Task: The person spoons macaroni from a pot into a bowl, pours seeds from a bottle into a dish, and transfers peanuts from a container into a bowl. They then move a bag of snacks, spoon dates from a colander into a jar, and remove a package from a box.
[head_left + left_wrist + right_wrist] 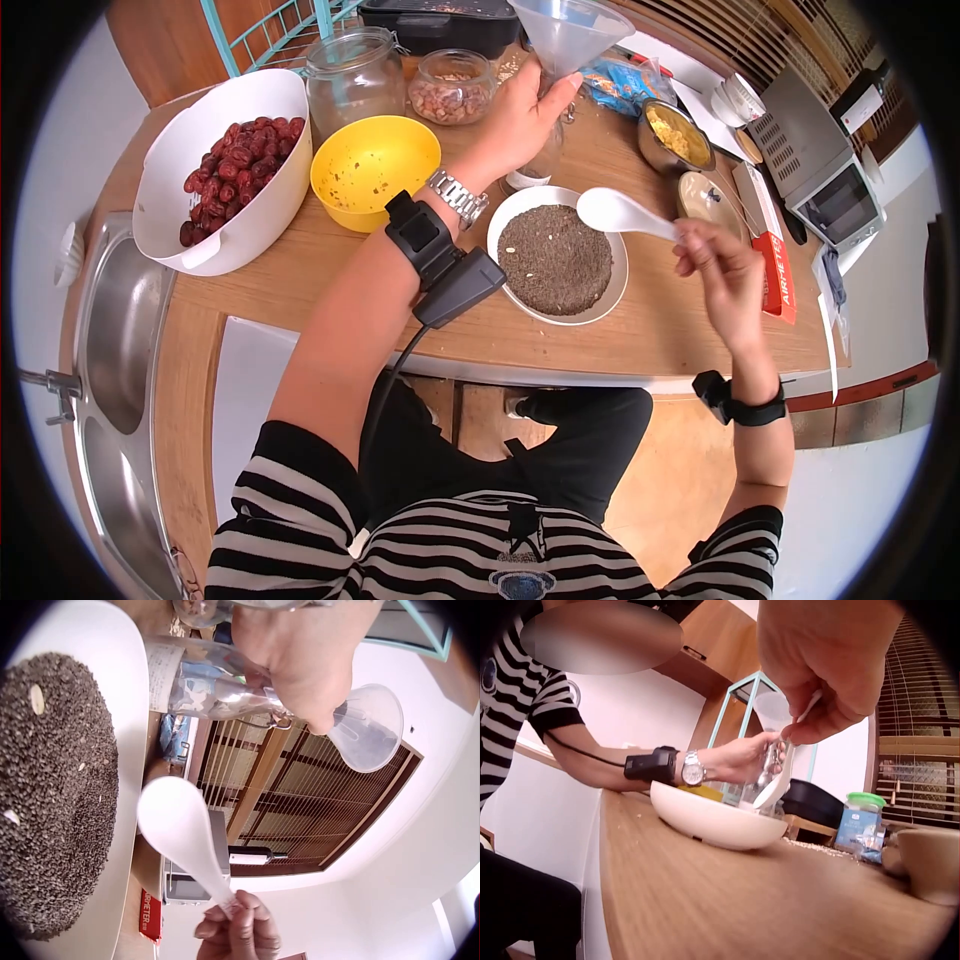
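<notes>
**White spoon [610, 211] pinched at the seed bowl [621, 290]; funnel [570, 35] held at bottle [214, 684]**

Right grip [725, 280]: closed to a pinch, thumb and fingers on the end of the spoon handle. Spoon's scoop lies above the rim of the seed bowl, on the side nearer this hand.

Left grip [522, 125]: fingers curled round the upper bottle and the base of the funnel, thumb along the side. Funnel points down, wide mouth up; its lower end is hidden by the hand, so its seating cannot be told.

Seed bowl: white, filled with small dark seeds [560, 265] and a few pale ones, on the worktop [430, 335]. Clear bottle just beyond it, wire clasp at the neck.

Also noted: yellow bowl [350, 205] near the left forearm; white basin [165, 185] of dark red fruit [240, 165] beside it
</notes>
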A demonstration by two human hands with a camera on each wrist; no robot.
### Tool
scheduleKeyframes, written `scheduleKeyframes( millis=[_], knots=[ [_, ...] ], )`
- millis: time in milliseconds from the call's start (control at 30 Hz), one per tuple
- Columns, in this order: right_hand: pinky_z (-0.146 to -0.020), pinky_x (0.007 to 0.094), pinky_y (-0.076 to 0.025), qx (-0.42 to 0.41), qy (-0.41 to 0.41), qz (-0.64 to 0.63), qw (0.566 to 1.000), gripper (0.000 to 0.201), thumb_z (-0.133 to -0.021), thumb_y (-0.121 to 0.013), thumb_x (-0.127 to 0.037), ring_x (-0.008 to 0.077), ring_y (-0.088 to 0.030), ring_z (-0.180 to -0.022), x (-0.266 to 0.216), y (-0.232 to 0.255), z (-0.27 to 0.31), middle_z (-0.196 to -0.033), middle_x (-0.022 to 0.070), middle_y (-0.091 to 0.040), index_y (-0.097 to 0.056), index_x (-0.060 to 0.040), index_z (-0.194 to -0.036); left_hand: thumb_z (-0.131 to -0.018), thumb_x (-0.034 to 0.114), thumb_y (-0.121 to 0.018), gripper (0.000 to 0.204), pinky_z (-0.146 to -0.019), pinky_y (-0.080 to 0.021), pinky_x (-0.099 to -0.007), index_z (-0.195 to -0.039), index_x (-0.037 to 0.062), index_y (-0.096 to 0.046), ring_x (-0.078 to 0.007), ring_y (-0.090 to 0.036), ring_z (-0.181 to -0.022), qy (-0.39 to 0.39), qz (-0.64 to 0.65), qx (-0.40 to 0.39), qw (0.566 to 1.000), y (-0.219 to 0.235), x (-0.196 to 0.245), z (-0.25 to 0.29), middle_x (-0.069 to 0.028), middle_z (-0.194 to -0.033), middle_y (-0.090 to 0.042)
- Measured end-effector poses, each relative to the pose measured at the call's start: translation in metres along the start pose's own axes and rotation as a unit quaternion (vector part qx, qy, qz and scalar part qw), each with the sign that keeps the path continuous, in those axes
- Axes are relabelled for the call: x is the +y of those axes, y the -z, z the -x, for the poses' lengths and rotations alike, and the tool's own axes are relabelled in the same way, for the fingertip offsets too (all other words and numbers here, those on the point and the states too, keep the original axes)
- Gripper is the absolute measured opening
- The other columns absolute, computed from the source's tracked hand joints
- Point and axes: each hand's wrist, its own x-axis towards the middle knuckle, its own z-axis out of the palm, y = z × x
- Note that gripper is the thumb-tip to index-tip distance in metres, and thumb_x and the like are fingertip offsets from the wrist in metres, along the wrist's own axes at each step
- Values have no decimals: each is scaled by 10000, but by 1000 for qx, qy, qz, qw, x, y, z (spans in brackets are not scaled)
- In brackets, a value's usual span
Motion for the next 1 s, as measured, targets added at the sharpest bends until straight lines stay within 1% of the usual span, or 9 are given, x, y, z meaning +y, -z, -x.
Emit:
scheduleKeyframes(
  millis=[167,300,367,400,467,500,567,867,1000],
  knots=[
    [-513,209,-415,-19,18,98,995,143,-784,-514,-33,91,-500,-536,11,-15,8,-618,58,-528,-567,30,-901,-844,212,-445,247,-652,-419,-230,-995,17,-462,-83,-513,-715,14,-16,-13,1000,3,3,0,-33,-770,-554],
    [-517,206,-423,-44,-8,74,996,155,-798,-503,-47,93,-506,-542,17,-20,11,-630,53,-538,-562,38,-914,-842,216,-451,249,-648,-414,-222,-994,19,-463,-77,-507,-713,17,-2,-10,1000,2,4,0,-31,-772,-554],
    [-522,203,-436,-83,-127,-111,982,181,-814,-493,-72,94,-517,-550,17,-24,11,-650,53,-549,-553,50,-932,-842,220,-455,249,-643,-413,-221,-992,20,-464,-74,-505,-708,15,-4,-11,1000,2,2,0,-29,-772,-555],
    [-522,203,-436,-82,-128,-111,982,181,-814,-493,-72,94,-517,-550,16,-24,11,-650,53,-549,-553,50,-932,-841,223,-458,250,-639,-412,-219,-989,22,-465,-71,-504,-703,12,-6,-11,1000,2,1,0,-27,-773,-555],
    [-521,196,-446,-99,-246,-210,941,207,-823,-489,-107,95,-524,-554,16,-24,11,-673,61,-560,-545,58,-935,-841,225,-460,250,-635,-412,-218,-987,22,-465,-69,-503,-700,12,-3,-10,1000,1,1,1,-25,-774,-555],
    [-521,196,-446,-99,-246,-210,941,207,-823,-489,-107,95,-524,-554,16,-23,12,-673,61,-560,-545,58,-935,-840,228,-463,251,-632,-412,-216,-985,22,-465,-67,-502,-697,11,-1,-7,1000,1,2,0,-23,-774,-556],
    [-507,188,-442,-77,-277,-280,916,212,-819,-496,-127,93,-528,-546,18,-20,12,-685,71,-572,-551,52,-919,-840,229,-463,251,-631,-414,-216,-984,23,-466,-67,-502,-695,9,-4,-7,1000,2,2,1,-22,-774,-555],
    [-481,173,-432,-48,-237,-283,928,204,-812,-499,-124,80,-524,-523,-3,13,-5,-667,78,-577,-553,55,-894,-839,221,-461,253,-644,-416,-221,-996,23,-464,-71,-509,-708,15,-7,-9,1000,2,2,1,-25,-770,-553],
    [-446,144,-420,-27,-193,-288,937,216,-824,-434,-93,71,-514,-482,-33,32,-25,-641,78,-575,-542,74,-911,-837,220,-461,257,-654,-418,-227,-994,17,-464,-79,-516,-726,10,-12,-7,1000,2,2,1,-27,-767,-552]
  ],
)
